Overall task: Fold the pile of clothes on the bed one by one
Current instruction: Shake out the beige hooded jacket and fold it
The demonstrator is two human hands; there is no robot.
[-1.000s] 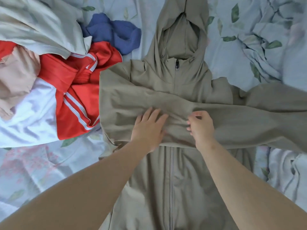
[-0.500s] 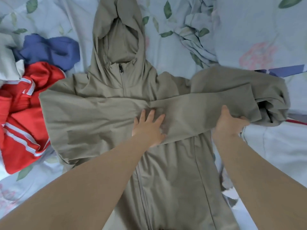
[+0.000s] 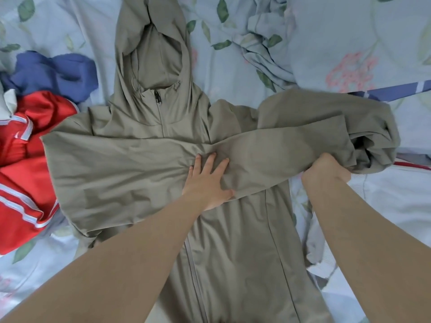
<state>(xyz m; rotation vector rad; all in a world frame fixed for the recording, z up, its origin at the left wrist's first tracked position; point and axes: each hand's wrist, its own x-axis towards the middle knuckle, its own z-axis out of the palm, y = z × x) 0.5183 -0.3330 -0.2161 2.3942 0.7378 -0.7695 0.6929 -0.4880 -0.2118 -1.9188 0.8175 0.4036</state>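
A khaki hooded zip jacket (image 3: pixel 233 241) lies face up on the bed, hood pointing away from me. One sleeve (image 3: pixel 105 173) is folded flat across the chest. My left hand (image 3: pixel 207 180) presses flat on the chest where the sleeves meet, fingers straight. My right hand (image 3: pixel 326 170) grips the lower edge of the other sleeve (image 3: pixel 303 136), which is doubled back on itself at the right, its cuff end bunched beyond the hand.
A red garment with white stripes (image 3: pixel 28 164) and a blue garment (image 3: pixel 53 71) lie piled at the left. Rumpled pale blue floral bedding (image 3: pixel 268 50) sits at the back right, and white cloth (image 3: pixel 384 206) lies beside my right forearm.
My right hand left the chest, slid right along the sleeve and took hold of it. The sleeve's end has been turned back. My left hand stayed pressed on the chest.
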